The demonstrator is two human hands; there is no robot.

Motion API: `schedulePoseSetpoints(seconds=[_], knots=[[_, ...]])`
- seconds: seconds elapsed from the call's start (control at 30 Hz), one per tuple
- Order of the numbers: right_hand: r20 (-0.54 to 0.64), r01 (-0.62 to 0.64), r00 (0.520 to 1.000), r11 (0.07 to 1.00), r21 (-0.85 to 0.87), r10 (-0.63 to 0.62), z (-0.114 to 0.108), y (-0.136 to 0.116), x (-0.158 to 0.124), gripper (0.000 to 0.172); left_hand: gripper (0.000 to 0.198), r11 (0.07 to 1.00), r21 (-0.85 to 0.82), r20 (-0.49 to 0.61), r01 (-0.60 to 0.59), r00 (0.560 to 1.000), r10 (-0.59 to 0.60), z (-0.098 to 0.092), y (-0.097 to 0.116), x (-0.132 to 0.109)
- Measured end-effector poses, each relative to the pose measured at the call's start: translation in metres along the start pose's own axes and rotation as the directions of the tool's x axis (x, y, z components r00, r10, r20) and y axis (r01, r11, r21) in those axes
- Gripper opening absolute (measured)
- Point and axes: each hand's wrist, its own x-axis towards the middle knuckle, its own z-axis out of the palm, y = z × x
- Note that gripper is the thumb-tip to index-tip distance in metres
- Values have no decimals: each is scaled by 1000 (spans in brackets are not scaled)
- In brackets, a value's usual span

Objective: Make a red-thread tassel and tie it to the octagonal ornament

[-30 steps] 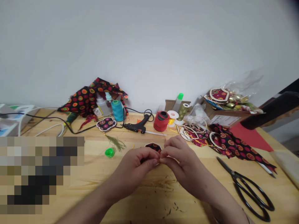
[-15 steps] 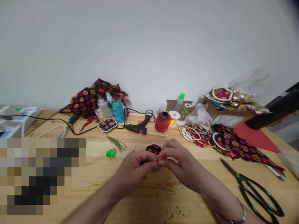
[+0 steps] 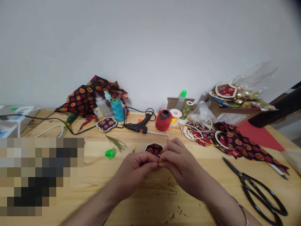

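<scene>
My left hand (image 3: 139,168) and my right hand (image 3: 177,160) meet fingertip to fingertip over the middle of the table. Both are closed in a pinch on a thin red thread (image 3: 159,162), mostly hidden by the fingers. Just behind them lies a patterned fabric piece with a pale scalloped edge (image 3: 152,148), partly covered by my right hand. Beyond it stand a red spool of cord (image 3: 163,121) and a black glue gun (image 3: 137,127). To the left, a flower-shaped fabric pendant (image 3: 106,124) lies with a green tassel (image 3: 117,143).
Large black scissors (image 3: 255,191) lie at right, beside patterned fabric (image 3: 249,147) and wooden frames (image 3: 191,131). A green cap (image 3: 110,153) sits left of my hands. A teal thread cone (image 3: 117,110) and a loaded cardboard box (image 3: 231,116) stand near the wall. Dark scraps (image 3: 173,216) litter the front.
Both hands stay together in their pinch, with only slight finger movement. The view has shifted a little. Objects on the table keep their places.
</scene>
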Motion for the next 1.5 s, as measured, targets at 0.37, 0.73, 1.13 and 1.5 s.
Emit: schedulePoseSetpoints(seconds=[0.37,0.73,1.13,1.5], knots=[[-14,57,998,998,-35,-57,1,3,1,13,15,994,28,26,-105,994,105,-1,-4,-1],[-111,-34,992,974,226,61,-7,12,2,13,12,994,-72,81,-81,993,87,0,-1,-3],[79,-6,997,948,317,-20,-3,16,1,12,14,989,-138,219,55,976,-24,0,-8,-4],[145,63,983,948,312,-113,-7,18,1,11,15,986,-134,305,97,951,-52,2,-7,-4]])
